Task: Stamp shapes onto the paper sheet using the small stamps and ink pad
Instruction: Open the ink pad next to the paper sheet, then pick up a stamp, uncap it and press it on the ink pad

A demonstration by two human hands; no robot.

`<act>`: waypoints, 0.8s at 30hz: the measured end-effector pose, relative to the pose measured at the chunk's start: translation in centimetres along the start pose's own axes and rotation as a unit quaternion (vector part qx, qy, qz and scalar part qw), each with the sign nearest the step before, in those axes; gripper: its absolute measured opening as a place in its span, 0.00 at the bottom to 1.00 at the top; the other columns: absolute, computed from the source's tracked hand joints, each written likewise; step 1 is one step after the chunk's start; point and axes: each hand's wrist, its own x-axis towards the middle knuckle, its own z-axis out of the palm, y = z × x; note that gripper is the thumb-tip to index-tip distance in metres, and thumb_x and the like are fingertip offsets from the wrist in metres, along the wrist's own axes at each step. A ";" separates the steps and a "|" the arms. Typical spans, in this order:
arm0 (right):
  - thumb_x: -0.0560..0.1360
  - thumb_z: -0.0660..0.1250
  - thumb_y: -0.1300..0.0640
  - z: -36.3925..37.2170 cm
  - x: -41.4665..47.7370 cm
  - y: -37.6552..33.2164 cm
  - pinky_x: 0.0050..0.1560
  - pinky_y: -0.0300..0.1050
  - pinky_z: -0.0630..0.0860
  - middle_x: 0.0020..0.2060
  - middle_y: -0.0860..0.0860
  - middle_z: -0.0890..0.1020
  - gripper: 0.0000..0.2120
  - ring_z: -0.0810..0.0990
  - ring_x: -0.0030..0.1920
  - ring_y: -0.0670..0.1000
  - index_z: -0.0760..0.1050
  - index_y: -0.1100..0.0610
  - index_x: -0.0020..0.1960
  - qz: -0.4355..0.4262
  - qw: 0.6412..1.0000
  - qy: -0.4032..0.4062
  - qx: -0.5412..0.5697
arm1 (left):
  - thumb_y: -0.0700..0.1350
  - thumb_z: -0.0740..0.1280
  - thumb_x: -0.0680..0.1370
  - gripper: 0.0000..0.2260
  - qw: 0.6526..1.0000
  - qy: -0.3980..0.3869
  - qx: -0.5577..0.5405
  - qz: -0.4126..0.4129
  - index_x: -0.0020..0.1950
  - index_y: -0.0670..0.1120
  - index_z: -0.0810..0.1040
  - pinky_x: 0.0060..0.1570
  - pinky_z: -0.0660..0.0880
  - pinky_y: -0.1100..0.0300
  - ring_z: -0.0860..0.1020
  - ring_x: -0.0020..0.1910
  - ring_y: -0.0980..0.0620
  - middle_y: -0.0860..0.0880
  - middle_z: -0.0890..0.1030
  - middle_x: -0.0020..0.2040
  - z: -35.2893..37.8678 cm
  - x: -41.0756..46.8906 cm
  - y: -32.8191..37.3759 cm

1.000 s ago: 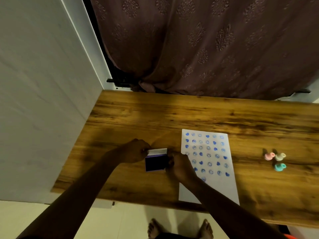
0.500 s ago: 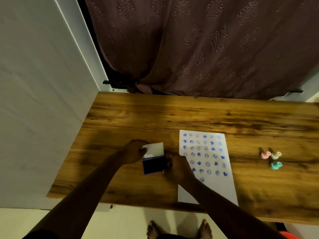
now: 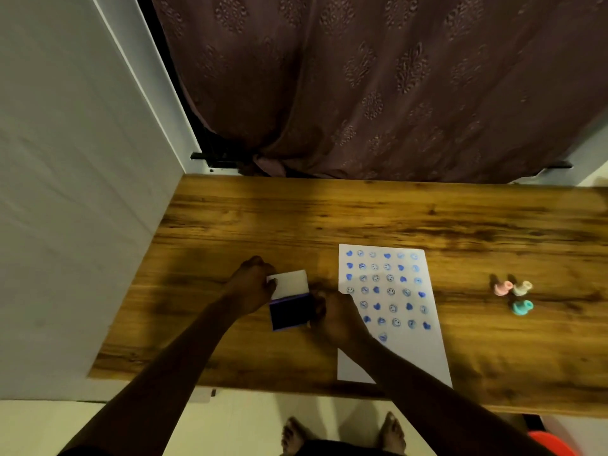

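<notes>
The ink pad [image 3: 291,311] lies on the wooden table [image 3: 362,218], its dark blue pad showing and its white lid [image 3: 291,284] swung up behind it. My left hand [image 3: 251,284] pinches the lid's left edge. My right hand [image 3: 332,315] holds the pad's right side. Just right of it lies the white paper sheet [image 3: 404,350], covered in rows of blue hearts and smiley faces. Three small stamps stand apart at the right: a pink stamp [image 3: 502,287], a cream stamp [image 3: 522,287] and a teal stamp [image 3: 522,307].
A white wall [image 3: 65,192] borders the table on the left. A brown patterned curtain [image 3: 378,87] hangs behind the far edge. My bare feet [image 3: 342,436] show on the floor below the near edge, and something red [image 3: 552,442] sits at the lower right.
The white lid shows more of its face now than a second ago, while my left hand keeps hold of its edge. The right hand stays at the pad's side. The view shifted slightly.
</notes>
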 end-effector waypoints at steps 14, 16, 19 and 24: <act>0.75 0.74 0.49 -7.5 -1.7 0.9 0.48 0.29 0.73 0.53 0.47 0.87 0.16 0.84 0.50 0.43 0.81 0.51 0.61 0.022 0.991 0.101 0.082 | 0.46 0.69 0.80 0.09 0.984 0.087 -0.155 0.020 0.59 0.53 0.84 0.40 0.76 0.69 0.80 0.43 0.64 0.57 0.83 0.53 -0.1 -2.7 10.5; 0.76 0.74 0.50 -9.1 -2.5 1.7 0.55 0.37 0.79 0.55 0.47 0.87 0.15 0.85 0.52 0.45 0.81 0.51 0.62 0.034 0.988 0.115 0.096 | 0.46 0.70 0.80 0.09 0.982 0.076 -0.175 0.010 0.59 0.54 0.83 0.35 0.78 0.69 0.82 0.41 0.61 0.58 0.83 0.52 0.8 -2.7 12.7; 0.77 0.74 0.51 -11.6 -3.6 3.1 0.52 0.38 0.82 0.57 0.48 0.86 0.15 0.85 0.53 0.47 0.82 0.51 0.62 0.049 0.983 0.144 0.105 | 0.47 0.70 0.80 0.09 0.976 0.069 -0.207 0.019 0.60 0.52 0.83 0.41 0.83 0.59 0.84 0.44 0.56 0.54 0.85 0.55 2.2 -2.2 16.1; 0.77 0.73 0.54 -16.4 -5.4 6.7 0.41 0.28 0.77 0.53 0.50 0.87 0.13 0.85 0.45 0.44 0.82 0.53 0.61 0.056 0.977 0.185 0.088 | 0.51 0.70 0.80 0.09 0.976 0.063 -0.204 0.046 0.59 0.56 0.84 0.44 0.83 0.61 0.82 0.46 0.60 0.58 0.84 0.54 5.1 -0.3 21.5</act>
